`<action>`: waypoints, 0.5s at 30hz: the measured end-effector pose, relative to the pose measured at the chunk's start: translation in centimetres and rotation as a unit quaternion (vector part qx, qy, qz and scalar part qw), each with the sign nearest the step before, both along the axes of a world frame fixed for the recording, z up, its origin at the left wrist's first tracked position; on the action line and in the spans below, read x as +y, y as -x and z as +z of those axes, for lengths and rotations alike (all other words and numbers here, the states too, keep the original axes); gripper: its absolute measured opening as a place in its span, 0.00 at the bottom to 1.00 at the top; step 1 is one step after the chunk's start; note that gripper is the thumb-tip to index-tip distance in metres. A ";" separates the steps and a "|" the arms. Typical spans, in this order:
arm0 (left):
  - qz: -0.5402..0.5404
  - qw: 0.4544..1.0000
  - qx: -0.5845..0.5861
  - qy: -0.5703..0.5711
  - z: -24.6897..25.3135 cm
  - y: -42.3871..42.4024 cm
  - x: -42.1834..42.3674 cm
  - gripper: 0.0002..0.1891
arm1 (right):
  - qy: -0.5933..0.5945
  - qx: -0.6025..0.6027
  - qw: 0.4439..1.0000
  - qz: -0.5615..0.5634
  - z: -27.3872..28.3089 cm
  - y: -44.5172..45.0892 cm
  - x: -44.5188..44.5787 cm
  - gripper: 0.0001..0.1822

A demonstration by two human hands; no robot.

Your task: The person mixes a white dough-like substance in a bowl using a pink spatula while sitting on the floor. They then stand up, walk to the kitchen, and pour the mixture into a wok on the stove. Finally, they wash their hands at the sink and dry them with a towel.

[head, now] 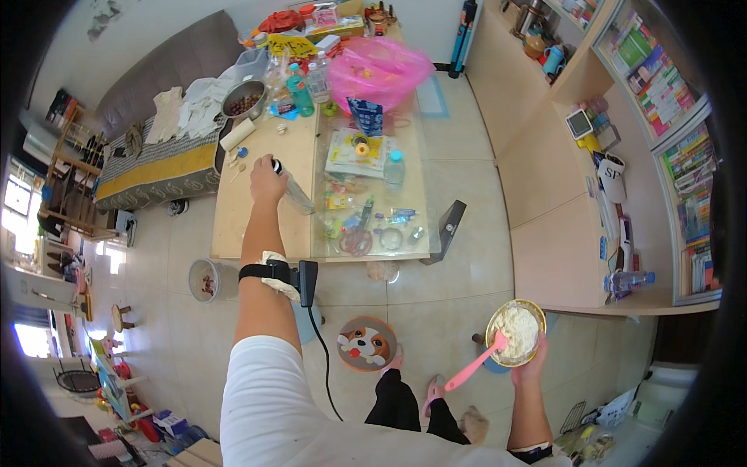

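Over the wooden table, my left hand (pixel 269 180) grips the top of a tall clear bottle (pixel 299 197) with a dark cap. The bottle is tilted in this view, and I cannot tell whether its base rests on the table. Well out to the right, my right hand (pixel 531 361) holds a gold-rimmed bowl (pixel 491 318) from its side and underneath. White, lumpy, flour-like stuff (pixel 519 330) fills the bowl. A pink spatula or spoon (pixel 474 366) leans in it, its handle sticking out over the rim towards me.
The wooden table (pixel 257 227) bears a rolling pin (pixel 237 135), a metal bowl of grapes (pixel 245 100), a pink plastic bag (pixel 379 73) and several bottles. On the floor are a bin (pixel 204 281) and a dog-faced stool (pixel 367 343). A cabinet (pixel 554 257) stands right.
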State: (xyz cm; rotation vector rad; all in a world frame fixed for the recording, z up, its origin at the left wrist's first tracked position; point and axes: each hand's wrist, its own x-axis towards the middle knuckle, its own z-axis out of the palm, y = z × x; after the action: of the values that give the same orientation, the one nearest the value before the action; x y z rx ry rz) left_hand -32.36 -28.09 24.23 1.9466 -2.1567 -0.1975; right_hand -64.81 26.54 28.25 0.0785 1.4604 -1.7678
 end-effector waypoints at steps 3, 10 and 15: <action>0.039 0.999 0.033 -0.009 -0.7 0.8 0.8 0.24 | -0.003 -0.015 0.999 -0.032 0.3 -0.2 0.0 0.28; -0.097 0.984 0.102 0.108 0.6 1.1 6.3 0.21 | 0.024 -0.010 0.997 -0.066 2.0 1.3 0.4 0.28; -0.197 0.948 0.246 -0.032 5.6 5.7 15.0 0.19 | 0.052 -0.009 0.991 -0.125 3.8 3.6 3.8 0.28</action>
State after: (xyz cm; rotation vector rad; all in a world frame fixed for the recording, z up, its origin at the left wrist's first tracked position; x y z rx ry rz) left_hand -38.03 -13.09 29.86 1.2815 -2.1668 -0.7427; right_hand -68.40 30.36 32.05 0.2311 1.3907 -2.0363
